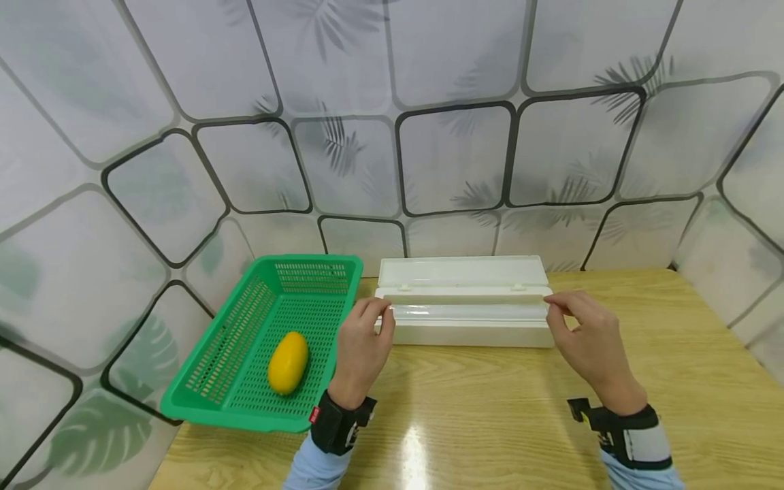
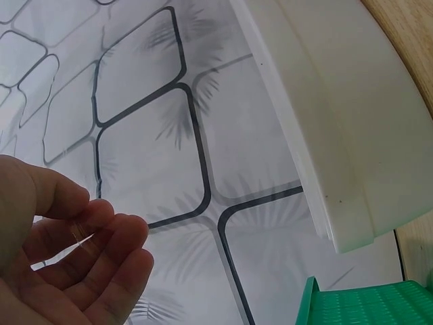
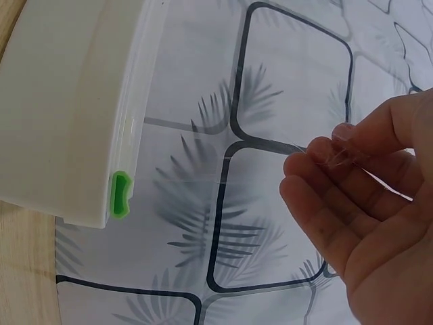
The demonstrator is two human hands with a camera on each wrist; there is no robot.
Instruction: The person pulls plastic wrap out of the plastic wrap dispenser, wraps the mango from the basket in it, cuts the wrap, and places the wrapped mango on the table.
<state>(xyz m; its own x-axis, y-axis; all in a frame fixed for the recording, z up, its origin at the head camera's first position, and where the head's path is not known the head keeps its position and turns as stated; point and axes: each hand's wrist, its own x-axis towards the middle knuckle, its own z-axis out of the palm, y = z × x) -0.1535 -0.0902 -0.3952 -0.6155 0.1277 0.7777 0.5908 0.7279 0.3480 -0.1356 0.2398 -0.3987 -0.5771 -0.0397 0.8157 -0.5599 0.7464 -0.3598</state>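
A long white cling film dispenser [image 1: 471,336] lies on the table with its lid [image 1: 462,271] tipped back. Clear cling film [image 3: 338,160] runs from it, and its edge is pinched at both ends. My left hand [image 1: 365,344] holds one corner between thumb and index finger, close to the box's left end. At the right end, my right hand [image 1: 589,339] pinches the other corner the same way. In the left wrist view, a wrinkled bit of film shows between the fingers [image 2: 128,233]. Most of the sheet is too transparent to make out.
Left of the dispenser stands a green plastic basket [image 1: 205,415] with a yellow oval fruit [image 1: 288,363] inside. A small green slider [image 3: 120,195] sits at the dispenser's end. Behind the wooden table [image 1: 490,415] rises a wall [image 1: 453,163] with leaf-patterned covering.
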